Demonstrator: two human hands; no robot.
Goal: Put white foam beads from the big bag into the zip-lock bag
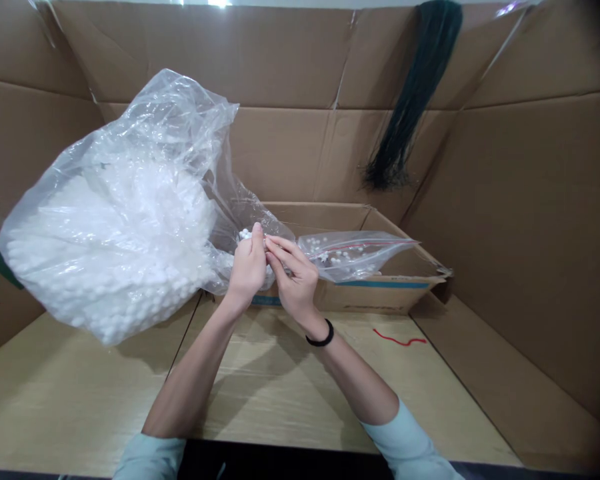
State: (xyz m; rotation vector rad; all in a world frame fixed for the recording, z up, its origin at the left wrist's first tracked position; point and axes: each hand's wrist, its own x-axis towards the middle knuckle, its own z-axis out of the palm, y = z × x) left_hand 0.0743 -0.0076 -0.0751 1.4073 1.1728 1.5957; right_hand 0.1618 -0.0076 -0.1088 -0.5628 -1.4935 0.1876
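Note:
My left hand [249, 267] is closed, thumb up, and a small cluster of white balls [244, 234] shows just past its fingers. Thumb and fingers of my right hand [296, 273] pinch together against the left fingertips; whatever is between them is too small to make out. To the left stands a large clear plastic bag [115, 220] full of small white balls, its loose end reaching behind my hands. On the right, a zip bag [360, 257] with a red seal line holds several loose white balls and lies across the open carton.
An open cardboard box [380, 293] with a blue stripe sits behind my hands. A red string [399, 341] lies on the wooden table [280, 400]. Dark green strands [415, 100] hang over the back cardboard wall [280, 147]. Cardboard walls also enclose both sides.

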